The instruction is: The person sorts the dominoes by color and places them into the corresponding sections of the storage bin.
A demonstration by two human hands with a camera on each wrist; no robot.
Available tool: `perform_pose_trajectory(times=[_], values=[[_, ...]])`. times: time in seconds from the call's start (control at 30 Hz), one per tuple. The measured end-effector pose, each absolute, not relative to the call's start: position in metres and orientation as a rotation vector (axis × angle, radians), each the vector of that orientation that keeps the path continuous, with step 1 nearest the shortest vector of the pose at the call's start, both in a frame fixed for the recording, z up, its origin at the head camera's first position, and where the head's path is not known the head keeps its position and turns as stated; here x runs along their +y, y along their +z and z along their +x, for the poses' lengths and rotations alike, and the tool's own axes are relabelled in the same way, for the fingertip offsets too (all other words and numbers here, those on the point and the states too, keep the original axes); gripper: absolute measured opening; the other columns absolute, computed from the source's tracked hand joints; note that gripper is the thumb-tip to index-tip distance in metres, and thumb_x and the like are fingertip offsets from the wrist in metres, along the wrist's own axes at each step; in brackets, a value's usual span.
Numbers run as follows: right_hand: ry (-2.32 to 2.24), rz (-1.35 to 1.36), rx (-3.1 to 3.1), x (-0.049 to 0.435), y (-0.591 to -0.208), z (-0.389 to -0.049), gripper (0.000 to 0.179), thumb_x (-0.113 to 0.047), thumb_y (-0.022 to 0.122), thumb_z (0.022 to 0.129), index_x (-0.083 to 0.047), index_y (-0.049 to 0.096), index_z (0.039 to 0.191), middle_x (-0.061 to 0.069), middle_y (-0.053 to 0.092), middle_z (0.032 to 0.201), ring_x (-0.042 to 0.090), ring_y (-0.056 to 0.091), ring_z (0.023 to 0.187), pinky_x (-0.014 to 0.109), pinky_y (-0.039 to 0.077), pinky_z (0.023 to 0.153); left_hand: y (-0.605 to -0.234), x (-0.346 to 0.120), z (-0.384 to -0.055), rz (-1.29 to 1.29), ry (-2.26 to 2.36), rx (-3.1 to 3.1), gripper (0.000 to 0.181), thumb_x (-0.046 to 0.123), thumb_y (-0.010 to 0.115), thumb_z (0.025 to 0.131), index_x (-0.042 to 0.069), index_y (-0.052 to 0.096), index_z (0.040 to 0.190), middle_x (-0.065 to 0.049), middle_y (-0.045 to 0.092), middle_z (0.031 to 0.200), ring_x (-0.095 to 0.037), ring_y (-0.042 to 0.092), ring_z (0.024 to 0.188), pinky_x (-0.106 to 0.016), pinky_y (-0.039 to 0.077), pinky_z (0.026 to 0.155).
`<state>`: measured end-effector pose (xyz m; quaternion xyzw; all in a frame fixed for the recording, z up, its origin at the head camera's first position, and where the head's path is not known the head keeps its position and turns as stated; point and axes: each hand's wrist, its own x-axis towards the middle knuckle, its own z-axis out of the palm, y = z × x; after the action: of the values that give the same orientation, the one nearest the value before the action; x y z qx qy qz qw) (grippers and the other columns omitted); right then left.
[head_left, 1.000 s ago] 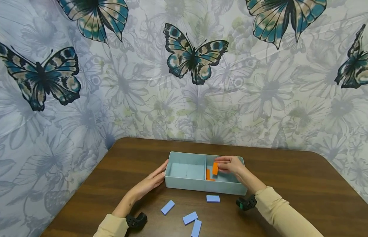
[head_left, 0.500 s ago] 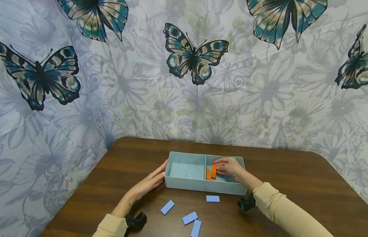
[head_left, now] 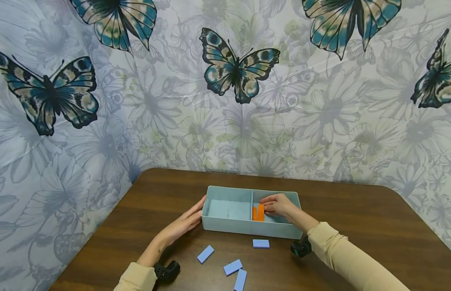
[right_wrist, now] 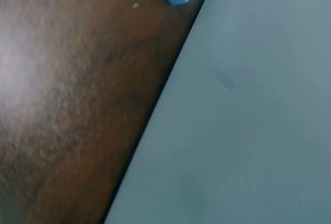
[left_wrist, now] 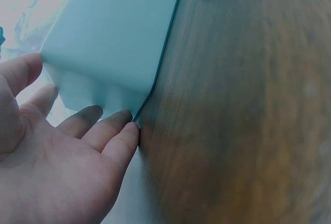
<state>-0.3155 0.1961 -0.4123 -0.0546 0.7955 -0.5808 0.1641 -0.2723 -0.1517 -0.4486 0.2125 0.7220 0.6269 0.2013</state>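
A pale blue-green box (head_left: 229, 224) with two compartments stands on the table. My left hand (head_left: 179, 227) rests against its left end, fingers extended; in the left wrist view the fingertips of that hand (left_wrist: 67, 157) touch the box wall (left_wrist: 114, 32). My right hand (head_left: 281, 205) reaches into the right compartment and pinches an orange block (head_left: 261, 213), which stands upright low in the box. Just left of it, by the divider, is another orange block (head_left: 254, 213). The right wrist view shows only the box's outer wall (right_wrist: 232, 110), not the hand.
Several blue blocks lie on the brown table (head_left: 301, 275) in front of the box: one block (head_left: 261, 243) near its front wall, another block (head_left: 205, 254) to the left, and two touching or nearly touching, the upper block (head_left: 233, 267) and the lower block (head_left: 240, 280).
My right hand has lowered the orange block and moved it slightly left, toward the other orange block by the divider. The left hand has stayed at the box's end.
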Motion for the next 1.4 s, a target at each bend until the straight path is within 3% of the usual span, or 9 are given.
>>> perform_pose_trajectory(times=[0.4,0.57,1.07,1.4], values=[[-1.467,-0.271,2.431,0.1939,-0.4103,-0.3159,0.027,0.003,0.053,0.092,0.015,0.057,0.117,0.021,0.065,0.103,0.021,0.064,0.074,0.029,0.050,0.059,-0.4437,-0.1495,-0.2718,0.611,1.756,2.028,0.055,0.025,0.032,0.105,0.029,0.005,0.152,0.000,0.001,0.155,-0.024,0.007,0.139,-0.049,0.016,0.107],[-1.481,-0.273,2.411,0.1939,-0.4098,-0.3153,0.029,0.001,0.051,0.094,0.016,0.054,0.119,0.024,0.062,0.109,0.023,0.065,0.073,0.031,0.052,0.060,-0.4429,-0.1492,-0.2714,0.600,1.756,2.031,0.054,0.024,0.032,0.105,0.029,0.006,0.152,0.001,0.001,0.155,-0.024,0.008,0.139,-0.049,0.016,0.107],[-1.455,-0.324,2.397,0.1915,-0.4094,-0.3171,0.026,-0.001,0.052,0.094,0.013,0.058,0.115,0.019,0.066,0.101,0.022,0.062,0.071,0.032,0.052,0.061,-0.4437,-0.1519,-0.2705,0.625,1.753,2.034,0.055,0.024,0.031,0.105,0.026,0.005,0.152,-0.004,-0.001,0.155,-0.027,0.006,0.139,-0.051,0.015,0.107],[-1.456,-0.335,2.387,0.1920,-0.4167,-0.3163,0.028,-0.003,0.050,0.095,0.012,0.056,0.119,0.021,0.063,0.110,0.025,0.063,0.068,0.031,0.052,0.059,-0.4469,-0.1515,-0.2699,0.605,1.757,2.024,0.054,0.026,0.032,0.104,0.029,0.005,0.152,-0.002,0.000,0.155,-0.026,0.007,0.139,-0.050,0.015,0.107]])
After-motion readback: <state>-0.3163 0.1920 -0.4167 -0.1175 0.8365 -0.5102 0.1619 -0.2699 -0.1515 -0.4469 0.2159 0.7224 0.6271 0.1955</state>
